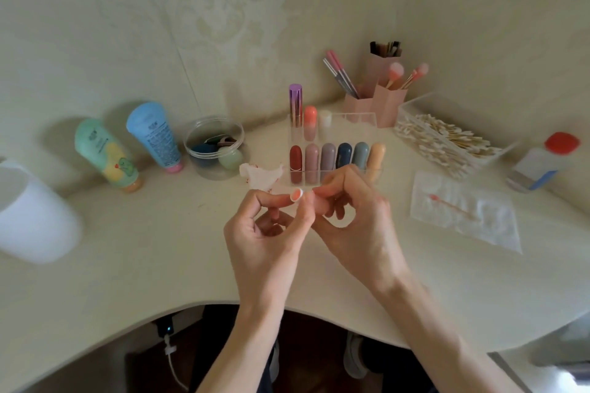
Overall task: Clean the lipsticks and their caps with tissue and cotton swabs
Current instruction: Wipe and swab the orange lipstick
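Lipstick (297, 195): clamped at both ends, left fingers (278, 200) and right fingers (325, 190) curled round it, just before rack (360, 120). Coral tip exposed; may smear skin or drop onto tabletop (159, 249) with a slack pinch. Tissue (260, 174) left of rack.

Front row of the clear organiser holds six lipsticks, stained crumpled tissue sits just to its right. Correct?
Not quite. The stained crumpled tissue sits just to the left of the clear organiser, not to its right, as the head view shows. The front row does hold six lipsticks.
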A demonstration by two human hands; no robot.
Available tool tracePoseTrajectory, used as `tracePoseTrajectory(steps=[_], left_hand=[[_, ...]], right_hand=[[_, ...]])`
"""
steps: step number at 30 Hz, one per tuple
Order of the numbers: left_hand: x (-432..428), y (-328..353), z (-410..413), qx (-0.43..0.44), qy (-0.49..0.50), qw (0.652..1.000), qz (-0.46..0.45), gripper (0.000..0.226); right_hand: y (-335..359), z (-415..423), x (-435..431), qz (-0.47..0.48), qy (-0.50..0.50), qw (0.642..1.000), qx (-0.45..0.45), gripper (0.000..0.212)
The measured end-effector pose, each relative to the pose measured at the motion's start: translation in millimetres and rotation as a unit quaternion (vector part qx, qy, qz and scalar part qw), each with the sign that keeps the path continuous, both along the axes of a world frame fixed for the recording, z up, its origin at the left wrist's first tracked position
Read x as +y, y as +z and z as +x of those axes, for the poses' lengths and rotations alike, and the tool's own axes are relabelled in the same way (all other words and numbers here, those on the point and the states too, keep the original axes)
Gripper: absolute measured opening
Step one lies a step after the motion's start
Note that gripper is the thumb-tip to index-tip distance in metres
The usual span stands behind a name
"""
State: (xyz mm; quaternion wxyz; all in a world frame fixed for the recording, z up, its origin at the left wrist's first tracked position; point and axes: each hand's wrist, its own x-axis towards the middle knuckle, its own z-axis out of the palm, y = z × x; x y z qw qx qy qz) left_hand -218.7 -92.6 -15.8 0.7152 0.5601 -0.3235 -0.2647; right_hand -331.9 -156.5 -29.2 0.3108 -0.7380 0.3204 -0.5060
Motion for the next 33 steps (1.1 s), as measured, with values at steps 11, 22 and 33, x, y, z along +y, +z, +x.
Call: tracePoseTrajectory(steps=[11, 22, 33], left_hand=[[-7.3, -5.8, 27.2, -0.175, -0.023, 0.984, 0.033, 0.036], [-24.9, -33.8, 33.7, -0.467, -0.006, 0.877, 0.116, 0.04], [-22.3, -19.7, 37.4, -0.152, -0.163, 0.974, 0.05, 0.015]], right_hand=[[-4.0, -13.3, -8.6, -0.008, -0.14, 0.99, 0.035, 0.023], [-14.5, -24.0, -15.3, 0.031, -0.172, 0.977, 0.123, 0.03], [-15.9, -25.2, -14.1, 0.02, -0.145, 0.98, 0.136, 0.032]])
